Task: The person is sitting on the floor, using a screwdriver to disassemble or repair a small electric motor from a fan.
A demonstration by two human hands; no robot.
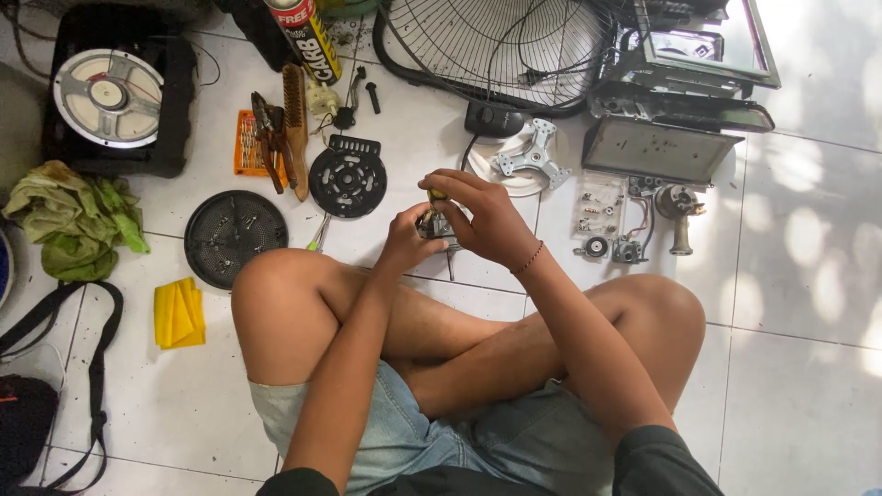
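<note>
Sitting cross-legged, the person steadies a small metal part (435, 225) in the left hand (404, 241) while the right hand (485, 219) grips a screwdriver (437, 197) upright over it.

Bare tile lies open right of the knee; ahead, the fan grille (496, 46), black discs (347, 179) and small parts (606, 225) crowd the floor.

Small grey metal part (435, 226), blocky, held at centre of frame above white tiled floor, just beyond crossed knees. Mostly hidden by both hands; exact shape unclear. Thin dark rod sticks down from it below hands. Yellow-handled tool (436, 196) stands upright on top of it, handle tip showing between fingers.
</note>
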